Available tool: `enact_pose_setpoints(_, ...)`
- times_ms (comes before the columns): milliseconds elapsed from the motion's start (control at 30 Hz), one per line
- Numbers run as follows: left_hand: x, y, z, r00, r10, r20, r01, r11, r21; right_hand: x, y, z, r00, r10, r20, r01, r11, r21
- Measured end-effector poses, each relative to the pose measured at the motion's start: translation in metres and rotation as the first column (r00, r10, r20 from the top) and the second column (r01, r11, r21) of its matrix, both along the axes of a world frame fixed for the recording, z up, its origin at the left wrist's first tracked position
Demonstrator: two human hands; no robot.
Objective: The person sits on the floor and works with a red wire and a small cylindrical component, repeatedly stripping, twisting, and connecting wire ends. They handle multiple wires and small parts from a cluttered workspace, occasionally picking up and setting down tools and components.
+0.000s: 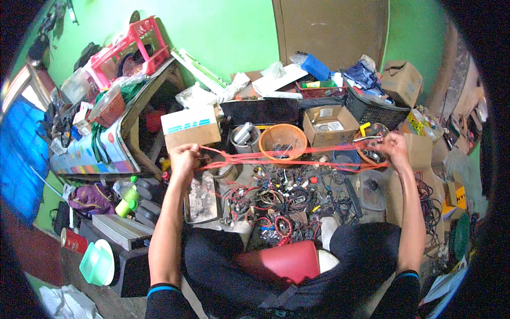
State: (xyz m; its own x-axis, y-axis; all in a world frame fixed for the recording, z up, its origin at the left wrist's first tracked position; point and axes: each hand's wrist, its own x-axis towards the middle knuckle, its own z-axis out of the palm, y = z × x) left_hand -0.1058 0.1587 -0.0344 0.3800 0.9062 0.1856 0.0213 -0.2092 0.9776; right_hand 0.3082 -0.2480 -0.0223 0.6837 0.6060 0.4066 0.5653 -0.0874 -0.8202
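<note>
Closest to me is the red cushion (281,261) between my black-trousered legs, and just past it a big mess of cables and small parts (287,199) spread over the floor (246,173). A shallow tray (203,199) sits along the left edge of that mess and a clear tub (372,189) along the right edge, so not much bare floor there tbh

My red cord (228,158) is up above the far edge of the pile, strung between my two hands in several strands. Left hand (184,159) has its fingers curled in and clamped on one end. Right hand (394,149) looks clamped on the other end too, but it's blurry, so I can't tell exactly how each finger sits

I'd call this step stretching the cord out to sort the strands. Next move probably calls for keeping both ends pinched and some light tension so the loops don't snag

Room-wise: air above the pile is open, but just past the cord the far side is lined with an orange basin (271,139) and an open cardboard box (324,141), so I'd keep any drooping strands off their rims. Green wall (234,37) behind all that
</note>
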Motion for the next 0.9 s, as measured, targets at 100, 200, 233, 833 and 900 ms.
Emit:
enact_pose_setpoints(100, 0.024, -0.062, 0.039, 0.998, -0.024, -0.064, 0.024, 1.000, 0.008, 0.033, -0.030, -0.037, 0.979, -0.094, 0.180, 0.134, 0.966, -0.222)
enact_pose_setpoints(200, 0.023, -0.063, 0.021, 0.997, -0.070, -0.035, 0.071, 0.997, 0.023, -0.011, -0.018, -0.047, 0.982, 0.087, 0.170, 0.019, 0.840, -0.542)
enact_pose_setpoints(233, 0.024, -0.065, 0.018, 0.989, -0.049, -0.141, 0.064, 0.992, 0.106, -0.036, -0.011, -0.041, 0.954, 0.283, 0.098, -0.162, 0.761, -0.628)
enact_pose_setpoints(833, -0.092, 0.056, -0.023, 0.823, 0.556, 0.121, -0.549, 0.720, 0.426, 0.024, -0.095, -0.009, 0.774, 0.322, -0.545, -0.366, 0.930, 0.029)
enact_pose_setpoints(900, -0.115, 0.063, -0.030, 0.692, 0.709, 0.139, -0.718, 0.654, 0.238, 0.115, -0.183, -0.026, 0.888, -0.097, -0.450, 0.292, 0.874, 0.388)
